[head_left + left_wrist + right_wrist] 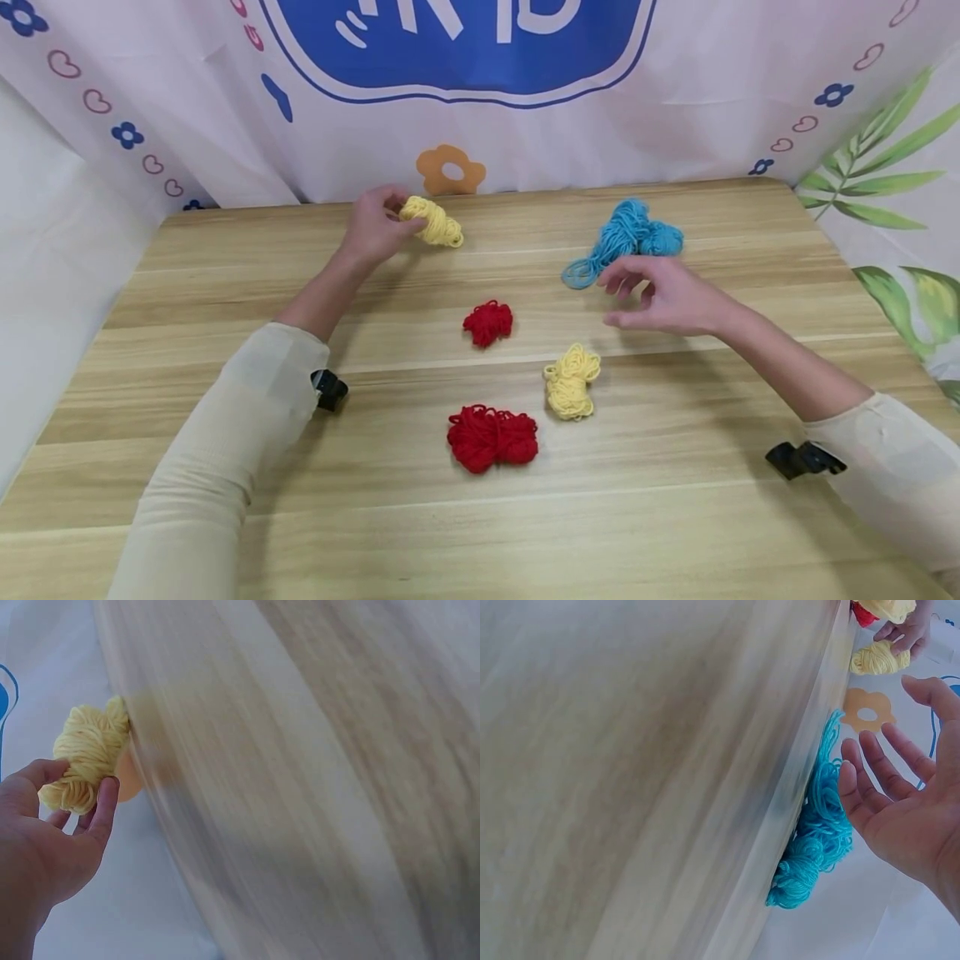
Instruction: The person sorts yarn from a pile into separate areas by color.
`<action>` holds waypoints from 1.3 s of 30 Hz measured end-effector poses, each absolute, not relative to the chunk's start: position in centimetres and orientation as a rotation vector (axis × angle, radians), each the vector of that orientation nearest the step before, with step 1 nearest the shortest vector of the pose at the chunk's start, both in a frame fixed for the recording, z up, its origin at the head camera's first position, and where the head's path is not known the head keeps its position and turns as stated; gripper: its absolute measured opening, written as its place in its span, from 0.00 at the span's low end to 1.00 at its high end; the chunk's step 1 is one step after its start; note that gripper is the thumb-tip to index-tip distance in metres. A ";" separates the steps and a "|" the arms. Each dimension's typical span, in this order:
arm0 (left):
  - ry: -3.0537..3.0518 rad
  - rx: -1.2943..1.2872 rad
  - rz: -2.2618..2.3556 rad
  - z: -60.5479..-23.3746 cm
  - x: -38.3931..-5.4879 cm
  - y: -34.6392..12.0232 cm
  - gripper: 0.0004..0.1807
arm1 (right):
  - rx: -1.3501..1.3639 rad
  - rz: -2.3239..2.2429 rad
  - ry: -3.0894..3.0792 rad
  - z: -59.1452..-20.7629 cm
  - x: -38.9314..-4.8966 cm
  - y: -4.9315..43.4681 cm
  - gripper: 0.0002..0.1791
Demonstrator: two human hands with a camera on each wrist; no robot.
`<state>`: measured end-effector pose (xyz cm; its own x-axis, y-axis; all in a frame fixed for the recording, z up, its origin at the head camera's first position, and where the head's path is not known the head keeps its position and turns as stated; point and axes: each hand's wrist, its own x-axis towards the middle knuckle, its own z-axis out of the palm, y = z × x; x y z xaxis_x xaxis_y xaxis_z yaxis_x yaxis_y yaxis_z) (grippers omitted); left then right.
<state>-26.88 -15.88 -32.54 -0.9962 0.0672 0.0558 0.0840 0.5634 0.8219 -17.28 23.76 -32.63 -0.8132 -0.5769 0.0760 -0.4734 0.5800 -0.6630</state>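
Observation:
At the far side of the table, my left hand (375, 227) pinches a small yellow yarn skein (433, 222) between thumb and fingers. The left wrist view shows the same yellow skein (90, 750) held at its lower end by the left hand (56, 832). My right hand (663, 293) hovers with loosely bent fingers and holds nothing. Nearest to it is a bundle of blue yarn (628, 233), just beyond the fingers, with a loose loop toward the left. In the right wrist view, the right hand (911, 795) is beside the blue yarn (817, 825), palm visible.
Mid-table lies a small red yarn bundle (488, 323). A second yellow skein (572, 382) lies nearer, to the right, and a larger red skein (492, 438) sits closest to me. Behind the wooden table (360, 517) hangs a printed white cloth (360, 142).

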 end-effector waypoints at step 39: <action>-2.933 -0.093 -1.331 -33.3 -27.1 -17.9 0.21 | -1.066 -1.017 2.396 -33.3 -15.8 21.1 0.21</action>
<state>-27.06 -17.93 -33.29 -0.9951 0.0857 -0.0493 0.0193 0.6577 0.7530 -15.80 21.11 -33.34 -0.6669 -0.7451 -0.0087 -0.5114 0.4662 -0.7219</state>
